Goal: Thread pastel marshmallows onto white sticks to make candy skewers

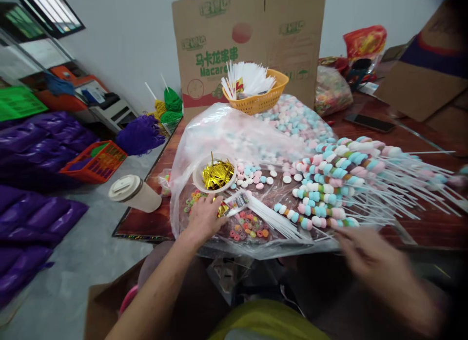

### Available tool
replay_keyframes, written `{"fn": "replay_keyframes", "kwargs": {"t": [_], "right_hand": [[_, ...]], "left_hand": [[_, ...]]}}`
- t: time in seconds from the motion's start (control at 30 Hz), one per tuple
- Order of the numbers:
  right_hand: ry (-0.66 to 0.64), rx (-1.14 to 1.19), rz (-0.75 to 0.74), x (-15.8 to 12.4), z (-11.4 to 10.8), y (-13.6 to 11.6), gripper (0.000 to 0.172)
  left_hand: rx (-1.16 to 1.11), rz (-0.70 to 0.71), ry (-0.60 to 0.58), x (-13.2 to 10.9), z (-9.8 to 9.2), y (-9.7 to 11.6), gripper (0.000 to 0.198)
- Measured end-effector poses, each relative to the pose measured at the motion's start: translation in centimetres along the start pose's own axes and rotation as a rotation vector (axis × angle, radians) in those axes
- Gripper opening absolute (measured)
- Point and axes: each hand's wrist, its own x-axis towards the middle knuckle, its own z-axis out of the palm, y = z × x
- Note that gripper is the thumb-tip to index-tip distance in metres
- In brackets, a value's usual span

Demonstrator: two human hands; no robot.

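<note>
My left hand (204,217) rests at the near left of the plastic sheet, thumb and fingers apart. Its fingertips lie beside a gold-coloured piece (223,208) at the end of a small printed packet (237,202). Just beyond is a white bowl (198,180) of gold twist ties (218,174). Colourful ring gummies (248,226) lie to its right. Motion blurs my right hand (373,259) at the table's front edge. Its fingertips are near a marshmallow skewer (329,212) and white sticks (278,218); whether it grips anything is unclear.
Many marshmallow skewers (351,160) are piled at right. Loose marshmallows (256,174) spill from a clear bag (219,123). Behind stand a yellow basket (256,105) of white strips and a cardboard box (248,43). A lidded cup (141,194) is at the left edge; a phone (369,122) lies right.
</note>
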Motion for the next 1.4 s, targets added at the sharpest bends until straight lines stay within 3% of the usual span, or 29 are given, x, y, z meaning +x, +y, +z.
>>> {"fn": "replay_keyframes", "kwargs": {"t": [0.07,0.1,0.17,0.23,0.37,0.5,0.63,0.8,0.97,1.17,1.27,1.4], "right_hand": [[-0.384,-0.248,-0.465,2.5,4.4,-3.8,0.021],[-0.526,-0.397,-0.616,3.9,6.9,-5.8,0.022],[-0.603,-0.458,-0.694,6.4,11.5,-9.3,0.021],[-0.649,-0.52,-0.695,8.4,14.8,-11.4,0.02],[-0.753,-0.649,-0.643,10.7,17.1,-12.0,0.021],[-0.807,-0.765,-0.546,11.6,17.3,-11.7,0.035],[-0.799,-0.826,-0.52,11.4,17.3,-12.1,0.024],[-0.719,-0.842,-0.571,10.1,16.3,-13.0,0.022],[-0.629,-0.831,-0.678,9.5,14.6,-13.4,0.02],[-0.612,-0.746,-0.7,9.2,12.9,-12.9,0.02],[-0.599,-0.635,-0.634,9.6,11.8,-12.9,0.016],[-0.54,-0.47,-0.395,9.7,9.0,-11.9,0.009]], "left_hand": [[0.027,-0.096,0.009,-0.8,0.7,-1.2,0.065],[0.021,-0.126,0.005,-1.1,1.1,-1.6,0.071],[-0.014,-0.152,0.006,-1.4,1.7,-2.3,0.075],[-0.062,-0.156,0.024,-1.5,2.0,-2.8,0.077],[-0.146,-0.115,0.054,-1.2,2.2,-3.7,0.074],[-0.33,-0.143,0.119,-0.8,2.3,-5.4,0.071],[-0.603,-0.186,0.123,-1.5,2.4,-6.7,0.066],[-0.377,-0.191,0.152,-2.0,2.2,-6.3,0.049],[-0.428,-0.354,0.216,-1.9,2.2,-6.7,0.041],[-0.5,-0.332,0.254,-1.9,2.8,-6.4,0.037],[-0.513,-0.339,0.269,-1.8,2.8,-6.3,0.039],[-0.531,-0.357,0.301,-2.3,2.3,-6.7,0.037]]}}
